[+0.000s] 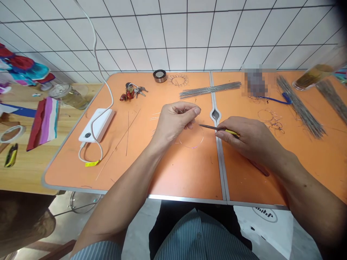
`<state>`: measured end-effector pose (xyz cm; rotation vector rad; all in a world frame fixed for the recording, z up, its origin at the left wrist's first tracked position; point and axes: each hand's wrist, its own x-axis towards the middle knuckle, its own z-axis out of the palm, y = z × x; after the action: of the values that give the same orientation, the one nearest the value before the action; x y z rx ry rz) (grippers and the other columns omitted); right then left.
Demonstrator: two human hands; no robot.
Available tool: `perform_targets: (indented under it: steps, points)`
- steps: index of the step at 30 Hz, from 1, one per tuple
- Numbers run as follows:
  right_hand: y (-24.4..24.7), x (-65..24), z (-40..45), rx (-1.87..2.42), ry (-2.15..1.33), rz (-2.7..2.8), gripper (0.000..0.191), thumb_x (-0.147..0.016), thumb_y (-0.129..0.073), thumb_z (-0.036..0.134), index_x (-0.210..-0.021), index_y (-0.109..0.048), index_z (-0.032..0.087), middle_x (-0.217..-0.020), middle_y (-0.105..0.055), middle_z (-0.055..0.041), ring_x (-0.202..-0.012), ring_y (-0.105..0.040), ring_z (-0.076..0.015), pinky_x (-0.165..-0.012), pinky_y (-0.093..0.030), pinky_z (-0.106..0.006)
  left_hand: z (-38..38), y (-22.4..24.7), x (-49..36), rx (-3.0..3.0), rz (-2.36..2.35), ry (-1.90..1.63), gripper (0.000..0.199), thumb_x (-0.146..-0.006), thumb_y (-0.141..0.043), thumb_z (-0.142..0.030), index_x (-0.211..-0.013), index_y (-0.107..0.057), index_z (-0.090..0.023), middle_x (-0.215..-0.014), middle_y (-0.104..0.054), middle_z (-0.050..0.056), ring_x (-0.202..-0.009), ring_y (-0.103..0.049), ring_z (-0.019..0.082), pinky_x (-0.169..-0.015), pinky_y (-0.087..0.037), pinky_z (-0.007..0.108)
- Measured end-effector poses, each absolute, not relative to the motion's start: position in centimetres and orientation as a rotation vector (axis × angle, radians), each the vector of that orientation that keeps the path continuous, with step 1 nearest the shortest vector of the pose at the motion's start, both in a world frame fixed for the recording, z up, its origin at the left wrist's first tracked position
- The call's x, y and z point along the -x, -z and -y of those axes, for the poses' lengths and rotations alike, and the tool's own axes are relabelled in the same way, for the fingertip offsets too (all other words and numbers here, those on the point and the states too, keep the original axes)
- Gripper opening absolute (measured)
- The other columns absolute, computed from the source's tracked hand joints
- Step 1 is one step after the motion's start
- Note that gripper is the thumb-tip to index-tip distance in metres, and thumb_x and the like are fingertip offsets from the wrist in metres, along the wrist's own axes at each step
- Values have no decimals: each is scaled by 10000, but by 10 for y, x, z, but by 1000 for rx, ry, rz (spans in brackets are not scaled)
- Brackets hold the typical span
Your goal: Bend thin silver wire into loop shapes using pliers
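Orange folding table (173, 173) before us: our left hand (176, 121) pinches a thin copper-coloured wire ring (191, 147), our right hand's (249, 139) closed fingers grip yellow-handled pliers (217, 127); 3 straight steel-wire bundles (210, 90) remain far.

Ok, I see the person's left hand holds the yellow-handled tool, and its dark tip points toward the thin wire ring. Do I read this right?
Not quite: the head view shows the yellow-handled tool in the right hand, not the left hand. The rest is right: its dark tip points toward the thin wire ring.
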<state>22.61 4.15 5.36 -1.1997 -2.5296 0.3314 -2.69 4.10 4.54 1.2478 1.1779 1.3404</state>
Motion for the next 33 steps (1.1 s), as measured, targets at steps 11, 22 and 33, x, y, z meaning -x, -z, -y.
perform_targets:
  steps: [11, 22, 33]
  points:
    - [-53, -228, -42, 1205, -331, 2533, 335, -1109, -522, 514, -1064, -757, 279, -1057, -825, -40, -921, -742, -256, -688, -438, -361, -41, -45, 28, -1251, -1172, -1340, 170, -843, -860, -346, -797, -827, -186, -624, -664, -1, -544, -584, 108, -550, -468, 243]
    - [-56, -226, -40, 1215, -350, 2537, 329, -1105, -530, 502, -1045, -754, 269, -1009, -820, -38, -879, -734, -242, -675, -431, -347, -40, -48, 26, -1228, -1168, -1334, 212, -799, -891, -384, -796, -828, -182, -627, -672, 0, -543, -582, 113, -547, -473, 251]
    - [-61, -225, -37, 1249, -365, 2538, 336, -1098, -530, 500, -1028, -761, 268, -948, -819, -31, -813, -727, -231, -658, -424, -342, -40, -47, 26, -1250, -1169, -1328, 220, -816, -881, -402, -801, -824, -189, -632, -666, 2, -550, -579, 115, -551, -474, 256]
